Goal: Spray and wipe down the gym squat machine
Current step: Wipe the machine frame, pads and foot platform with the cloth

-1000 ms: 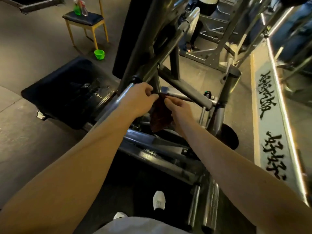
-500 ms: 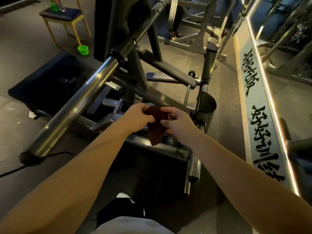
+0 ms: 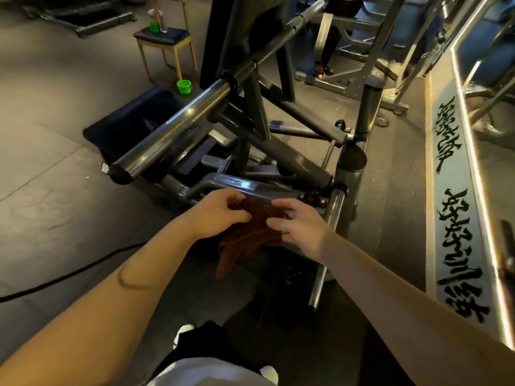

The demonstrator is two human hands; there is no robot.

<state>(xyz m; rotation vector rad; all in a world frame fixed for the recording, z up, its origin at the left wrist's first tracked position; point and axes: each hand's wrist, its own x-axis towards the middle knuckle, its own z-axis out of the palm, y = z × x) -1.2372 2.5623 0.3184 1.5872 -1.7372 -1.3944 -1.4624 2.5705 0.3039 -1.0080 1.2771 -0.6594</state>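
A grey rubber floor fills the left half of the frame. The squat machine rises from the centre to the top, a lattice of dark grey tubes. Its thick chrome bar slants from the upper centre down to a black end cap at middle left. Along the right edge runs a pale strip painted with black brush lettering. A black foot platform lies behind the chrome bar at middle left. A stool with yellow legs and a dark seat stands at upper left, well apart from the hands.

Both forearms reach in from the bottom corners. The left hand and right hand meet just below the frame's centre, each with fingers curled and pinching a dark brown cloth. The cloth hangs bunched between them, just in front of a low frame tube. A black cable crosses the floor at lower left. A green cup sits on the floor by the stool, and spray bottles stand on its seat.
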